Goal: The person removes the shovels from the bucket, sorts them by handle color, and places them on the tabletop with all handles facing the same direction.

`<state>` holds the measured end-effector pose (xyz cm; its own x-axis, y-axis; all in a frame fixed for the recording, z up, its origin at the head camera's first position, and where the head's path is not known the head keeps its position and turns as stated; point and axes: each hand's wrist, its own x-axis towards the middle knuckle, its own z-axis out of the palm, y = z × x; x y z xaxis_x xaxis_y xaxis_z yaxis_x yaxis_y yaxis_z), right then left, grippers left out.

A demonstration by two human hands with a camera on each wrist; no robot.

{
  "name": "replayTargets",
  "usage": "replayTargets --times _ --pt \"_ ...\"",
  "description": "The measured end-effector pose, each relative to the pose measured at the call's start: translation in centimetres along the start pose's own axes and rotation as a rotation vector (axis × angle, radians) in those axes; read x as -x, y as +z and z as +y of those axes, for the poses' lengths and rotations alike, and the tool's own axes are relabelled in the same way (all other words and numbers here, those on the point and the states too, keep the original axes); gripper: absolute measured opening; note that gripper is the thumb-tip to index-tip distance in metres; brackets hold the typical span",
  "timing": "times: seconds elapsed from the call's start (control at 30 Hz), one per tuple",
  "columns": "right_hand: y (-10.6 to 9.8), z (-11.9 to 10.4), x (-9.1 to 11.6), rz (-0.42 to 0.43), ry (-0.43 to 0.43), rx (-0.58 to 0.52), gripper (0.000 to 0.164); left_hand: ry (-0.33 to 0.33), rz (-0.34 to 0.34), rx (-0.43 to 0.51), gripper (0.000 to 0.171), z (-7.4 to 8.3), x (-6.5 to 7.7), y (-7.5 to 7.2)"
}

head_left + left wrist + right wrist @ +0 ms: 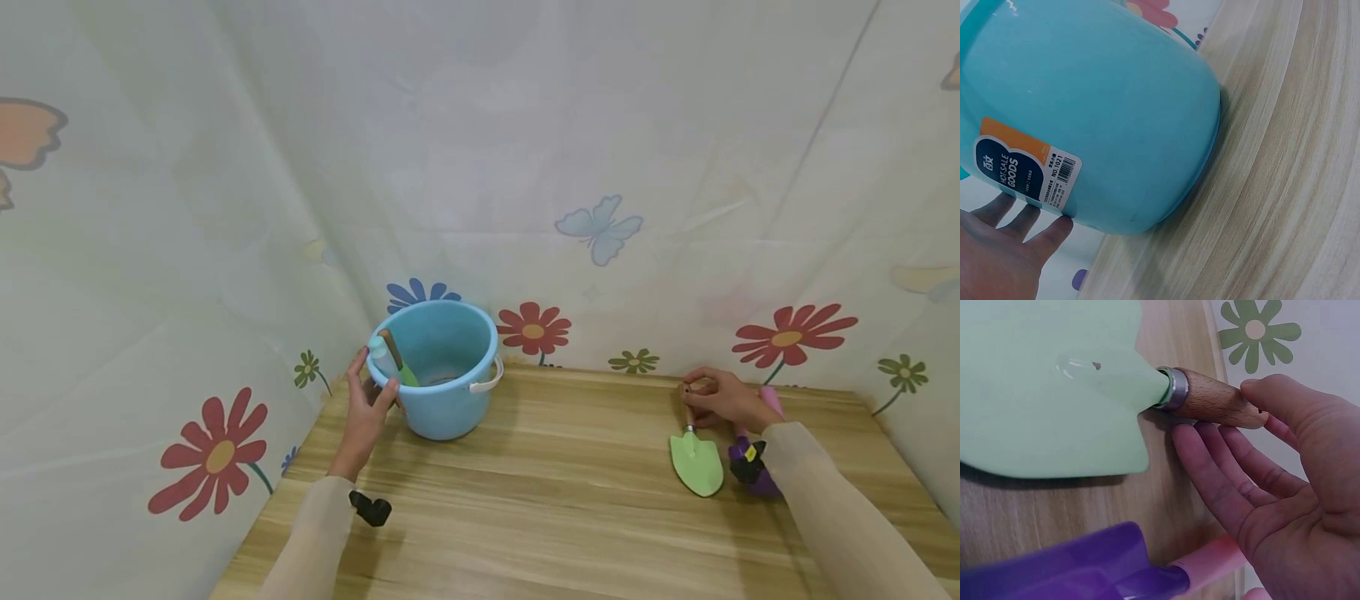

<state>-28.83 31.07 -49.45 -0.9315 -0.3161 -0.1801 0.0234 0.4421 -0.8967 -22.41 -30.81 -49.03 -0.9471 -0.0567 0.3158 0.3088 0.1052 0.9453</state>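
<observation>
A light-blue bucket [447, 408] stands upright at the back left. My left hand [367, 410] holds its left side at the rim, with fingertips against the outer wall beside a label [1029, 165]. Inside, a bottle-like thing with a pale-blue top [382, 357] and a wooden-handled green tool [393, 346] lean near that hand. My right hand [723, 398] pinches the end of the wooden handle [1216, 400] of a light-green trowel [696, 463], thumb above and fingers below. Beside it lies a purple trowel [1079, 565] with a pink handle [771, 402], partly hidden by my right wrist.
The wood-grain table [555, 483] ends at a printed curtain [525, 167] behind and at the sides. The bucket's white handle [487, 379] hangs at its right. Black wrist mounts [371, 508] sit on both sleeves.
</observation>
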Motion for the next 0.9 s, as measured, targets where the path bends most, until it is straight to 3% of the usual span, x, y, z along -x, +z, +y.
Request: replayTargets --times 0.3,0.7,0.9 --pt "-0.8 -0.4 0.7 -0.017 -0.020 0.027 0.051 -0.005 0.001 -0.011 0.077 -0.1 -0.1 0.0" --pt "-1.7 -1.5 1.3 0.001 0.016 0.129 0.055 -0.013 0.005 -0.015 0.077 0.1 -0.1 -0.1" --pt "-1.9 -2.1 1.1 -0.004 -0.022 0.181 0.054 -0.020 -0.002 -0.018 0.078 0.3 0.1 0.0"
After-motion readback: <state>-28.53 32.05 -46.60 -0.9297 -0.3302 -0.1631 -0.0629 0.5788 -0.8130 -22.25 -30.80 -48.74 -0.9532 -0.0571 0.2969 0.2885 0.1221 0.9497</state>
